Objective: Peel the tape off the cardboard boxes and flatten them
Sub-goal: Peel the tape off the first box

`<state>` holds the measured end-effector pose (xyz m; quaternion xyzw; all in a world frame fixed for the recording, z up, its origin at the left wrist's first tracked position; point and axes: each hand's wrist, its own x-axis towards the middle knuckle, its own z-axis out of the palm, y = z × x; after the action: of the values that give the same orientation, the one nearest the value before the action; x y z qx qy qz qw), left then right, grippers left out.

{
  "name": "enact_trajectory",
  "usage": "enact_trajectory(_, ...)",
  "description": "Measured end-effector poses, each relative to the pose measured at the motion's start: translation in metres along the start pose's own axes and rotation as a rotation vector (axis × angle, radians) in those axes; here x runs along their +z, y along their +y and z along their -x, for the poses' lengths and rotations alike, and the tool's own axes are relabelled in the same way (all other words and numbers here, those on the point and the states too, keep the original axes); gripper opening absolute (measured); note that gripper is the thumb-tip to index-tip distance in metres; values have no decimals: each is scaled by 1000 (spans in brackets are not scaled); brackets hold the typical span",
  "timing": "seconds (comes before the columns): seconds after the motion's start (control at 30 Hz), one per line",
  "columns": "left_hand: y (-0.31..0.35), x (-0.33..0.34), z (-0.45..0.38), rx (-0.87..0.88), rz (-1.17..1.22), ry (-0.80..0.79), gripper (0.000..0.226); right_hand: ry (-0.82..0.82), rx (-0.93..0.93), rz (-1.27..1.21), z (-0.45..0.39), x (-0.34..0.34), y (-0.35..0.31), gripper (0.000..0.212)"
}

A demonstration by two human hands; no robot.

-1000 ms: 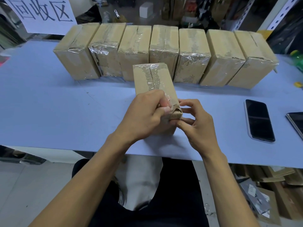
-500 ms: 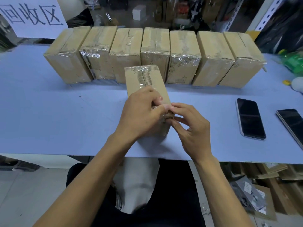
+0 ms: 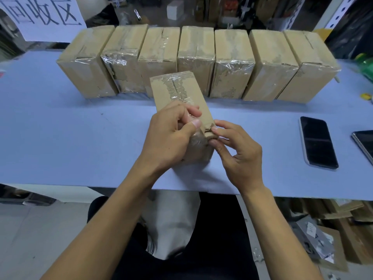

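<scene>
Cluttered storeroom shelves and a white sign [image 3: 40, 16] with handwritten characters back the pale blue bench [image 3: 60, 138] where you sit, forearms reaching over its near edge. Between your two hands stands one cardboard box [image 3: 181, 93], its top face printed with dark text along a centre seam and running away from your fingers toward the far side. Your left hand [image 3: 169, 136] curls over the box's near end, thumb and forefinger pinching a strip of clear tape [image 3: 190, 118] lifted from the cardboard. Your right hand [image 3: 238, 152] meets the same near corner from the other side, its fingers [image 3: 220, 131] bent and pressed against the crumpled edge there, the thumb tip touching the box below; whether it grips tape as well cannot be told. Beyond your fingertips, a row of seven taped boxes [image 3: 232, 65] stands side by side, touching one another, clear tape glinting on their front faces. Out past your right hand, well apart from the box, a black phone [image 3: 317, 143] lies face up, and a second phone [image 3: 365, 146] lies at the frame's edge just beyond it.
</scene>
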<state>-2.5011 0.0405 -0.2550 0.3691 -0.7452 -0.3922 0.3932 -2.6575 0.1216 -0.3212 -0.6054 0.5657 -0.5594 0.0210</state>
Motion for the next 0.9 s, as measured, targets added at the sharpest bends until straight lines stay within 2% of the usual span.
enact_trajectory(0.1, -2, -6, -1, -15, 23, -1, 21, -43, 19, -10, -7, 0, -6, 23)
enact_trajectory(0.2, -2, -12, -2, 2, -25, 9, 18, -152, 24, 22, -17, -4, -11, 35)
enact_trajectory(0.3, -3, -16, -1, 33, -73, 20, 16, -214, -43, 105, -23, -4, -11, 32)
enact_trajectory(0.43, -11, -16, 2, 78, -409, 95, 15, -226, 10, 83, -17, 2, -14, 23)
enact_trajectory(0.47, -12, -16, 5, 57, -425, 103, 14, -212, 24, 82, -14, 4, -15, 21)
enact_trajectory(0.57, -15, -16, 9, 29, -330, 106, 14, -187, 18, 89, -12, 10, -16, 19)
enact_trajectory(0.7, -17, -14, 11, 6, -213, 99, 19, -189, -14, 101, -11, 16, -16, 27)
enact_trajectory(0.8, -18, -15, 13, -92, -88, 89, 27, -134, -32, 89, -9, 19, -14, 27)
enact_trajectory(0.9, -17, -18, 13, -174, 49, 85, 26, -101, -42, 75, -5, 23, -10, 24)
